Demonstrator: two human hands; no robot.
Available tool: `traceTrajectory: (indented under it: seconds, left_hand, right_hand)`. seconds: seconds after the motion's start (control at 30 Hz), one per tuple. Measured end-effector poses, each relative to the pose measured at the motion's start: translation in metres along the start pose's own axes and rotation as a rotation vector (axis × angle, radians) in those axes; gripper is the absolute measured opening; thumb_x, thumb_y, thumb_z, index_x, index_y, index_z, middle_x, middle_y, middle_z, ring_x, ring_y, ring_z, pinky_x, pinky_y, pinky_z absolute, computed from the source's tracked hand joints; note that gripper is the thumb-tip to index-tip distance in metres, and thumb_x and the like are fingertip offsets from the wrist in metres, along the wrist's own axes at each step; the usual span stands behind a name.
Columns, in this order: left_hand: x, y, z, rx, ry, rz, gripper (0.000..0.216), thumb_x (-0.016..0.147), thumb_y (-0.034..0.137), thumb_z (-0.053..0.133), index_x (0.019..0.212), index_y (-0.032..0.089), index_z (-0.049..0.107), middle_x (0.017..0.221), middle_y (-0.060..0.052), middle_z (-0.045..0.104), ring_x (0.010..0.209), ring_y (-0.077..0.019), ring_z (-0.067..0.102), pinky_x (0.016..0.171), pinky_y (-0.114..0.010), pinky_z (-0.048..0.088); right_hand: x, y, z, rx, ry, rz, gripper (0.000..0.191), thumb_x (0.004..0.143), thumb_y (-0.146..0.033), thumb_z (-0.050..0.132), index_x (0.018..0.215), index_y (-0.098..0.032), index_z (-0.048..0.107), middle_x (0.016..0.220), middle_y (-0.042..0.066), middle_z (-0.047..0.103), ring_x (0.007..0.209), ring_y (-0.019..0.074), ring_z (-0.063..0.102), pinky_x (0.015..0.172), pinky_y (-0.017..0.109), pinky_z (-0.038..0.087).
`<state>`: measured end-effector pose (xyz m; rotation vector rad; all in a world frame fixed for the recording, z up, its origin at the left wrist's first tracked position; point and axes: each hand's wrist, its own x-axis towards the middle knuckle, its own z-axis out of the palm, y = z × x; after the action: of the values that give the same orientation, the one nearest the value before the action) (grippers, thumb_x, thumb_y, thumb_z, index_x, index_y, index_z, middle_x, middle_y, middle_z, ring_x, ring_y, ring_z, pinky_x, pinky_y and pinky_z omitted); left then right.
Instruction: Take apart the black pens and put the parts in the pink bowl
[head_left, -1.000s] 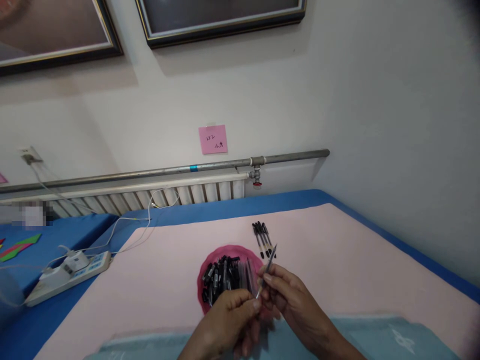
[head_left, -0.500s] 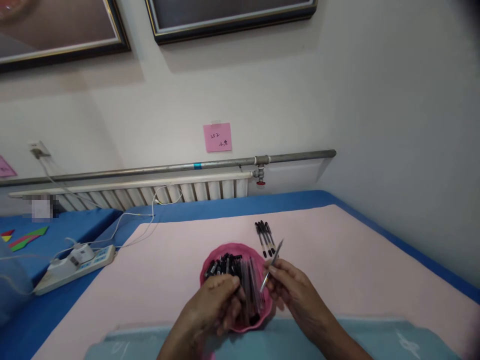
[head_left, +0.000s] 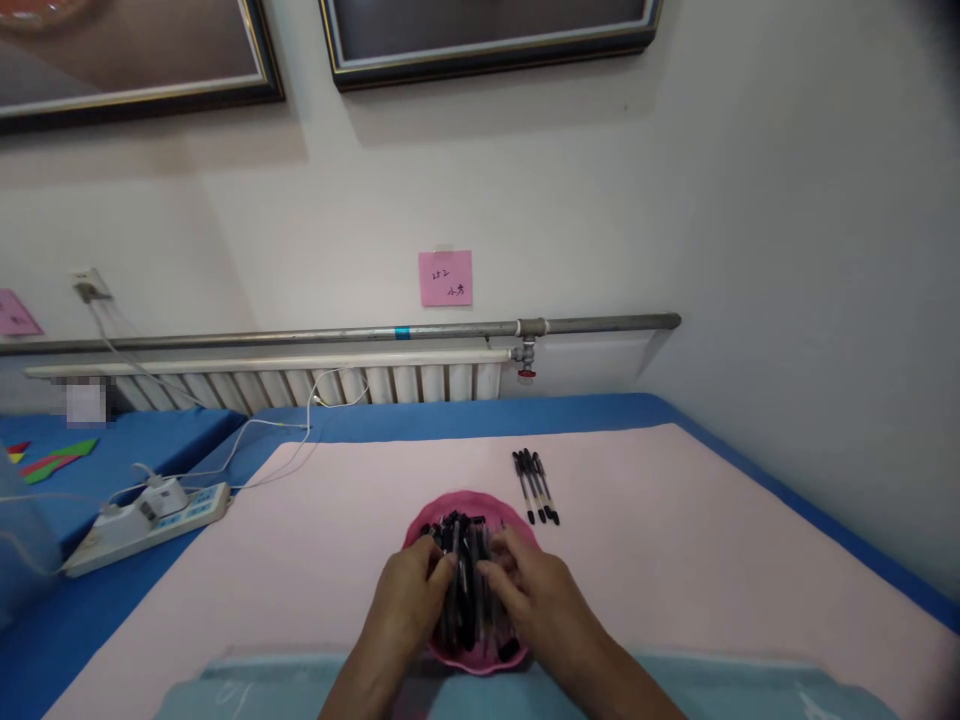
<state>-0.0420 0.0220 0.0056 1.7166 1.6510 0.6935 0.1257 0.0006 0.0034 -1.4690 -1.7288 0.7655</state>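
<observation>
A pink bowl (head_left: pixel 425 507) with a wavy rim stands near the front of the table and holds black pen caps and clear pen tubes (head_left: pixel 466 585). My left hand (head_left: pixel 405 600) reaches over its left side, fingers curled and closed at the caps and tubes. From the right, my right hand (head_left: pixel 541 592) dips in, its thumb and fingers bent together among the clear tubes. What either hand grips is hidden. Beyond the bowl, several capped black pens (head_left: pixel 536 488) lie side by side on the pink sheet (head_left: pixel 675 540).
A light blue cloth (head_left: pixel 720 685) runs along the near edge. On the left, a white power strip (head_left: pixel 150 528) with plugs and cords rests on the blue table cover (head_left: pixel 67 615). Behind are a radiator (head_left: pixel 397 383) and a pipe (head_left: pixel 322 338) with a valve.
My right hand has moved left into the bowl; the slim pen part it held up is no longer visible. My left hand has shifted slightly left. The pen row stays put.
</observation>
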Motion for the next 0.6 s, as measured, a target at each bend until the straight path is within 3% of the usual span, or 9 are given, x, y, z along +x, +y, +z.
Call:
traceTrajectory:
  seconds: [0.07, 0.13, 0.23, 0.37, 0.5, 0.6]
  left_hand:
    - [-0.001, 0.0, 0.001, 0.062, -0.009, 0.011, 0.02, 0.082, 0.024, 0.048, 0.063, 0.02, 0.051, 0.06, 0.001, 0.056, 0.059, -0.0149, 0.051, 0.055, -0.023, 0.028]
    - [-0.001, 0.0, 0.001, 0.107, -0.02, 0.012, 0.02, 0.084, 0.026, 0.046, 0.065, 0.02, 0.051, 0.062, 0.0, 0.058, 0.06, -0.0152, 0.053, 0.055, -0.023, 0.029]
    - [-0.001, 0.0, -0.001, 0.14, -0.009, 0.002, 0.02, 0.085, 0.027, 0.045, 0.068, 0.02, 0.052, 0.066, -0.002, 0.062, 0.063, -0.0162, 0.055, 0.056, -0.024, 0.03]
    - [0.001, -0.002, -0.007, 0.178, 0.039, -0.02, 0.017, 0.085, 0.027, 0.045, 0.076, 0.019, 0.056, 0.075, -0.004, 0.067, 0.07, -0.0179, 0.059, 0.061, -0.025, 0.033]
    - [0.002, -0.003, -0.01, 0.155, 0.039, -0.044, 0.018, 0.084, 0.03, 0.047, 0.092, 0.02, 0.059, 0.077, -0.003, 0.068, 0.073, -0.0186, 0.061, 0.063, -0.025, 0.036]
    - [0.002, -0.003, -0.01, 0.122, 0.026, -0.031, 0.025, 0.084, 0.032, 0.046, 0.103, 0.019, 0.058, 0.078, -0.003, 0.068, 0.074, -0.0188, 0.062, 0.065, -0.025, 0.038]
  right_hand:
    - [0.005, 0.013, -0.009, -0.165, 0.092, -0.054, 0.017, 0.087, -0.031, 0.043, 0.082, -0.021, 0.055, 0.075, 0.001, 0.063, 0.068, 0.0159, 0.059, 0.061, 0.026, 0.043]
    - [0.015, 0.031, -0.022, -0.336, 0.217, -0.014, 0.019, 0.088, -0.029, 0.04, 0.083, -0.02, 0.056, 0.084, 0.005, 0.063, 0.076, 0.018, 0.059, 0.067, 0.027, 0.044]
    - [0.035, 0.06, -0.039, -0.425, 0.277, 0.062, 0.02, 0.086, -0.019, 0.039, 0.091, -0.016, 0.058, 0.095, 0.012, 0.061, 0.09, 0.0232, 0.057, 0.077, 0.033, 0.043]
    - [0.057, 0.082, -0.047, -0.497, 0.277, 0.139, 0.019, 0.089, -0.017, 0.042, 0.099, -0.014, 0.058, 0.101, 0.011, 0.059, 0.091, 0.0209, 0.056, 0.08, 0.035, 0.044]
    - [0.069, 0.087, -0.046, -0.522, 0.238, 0.221, 0.022, 0.09, -0.031, 0.052, 0.104, -0.016, 0.057, 0.103, 0.005, 0.059, 0.088, 0.0179, 0.058, 0.078, 0.038, 0.049]
    - [0.071, 0.087, -0.048, -0.5, 0.199, 0.266, 0.021, 0.089, -0.032, 0.054, 0.1, -0.015, 0.058, 0.097, 0.004, 0.06, 0.083, 0.0164, 0.059, 0.074, 0.036, 0.049]
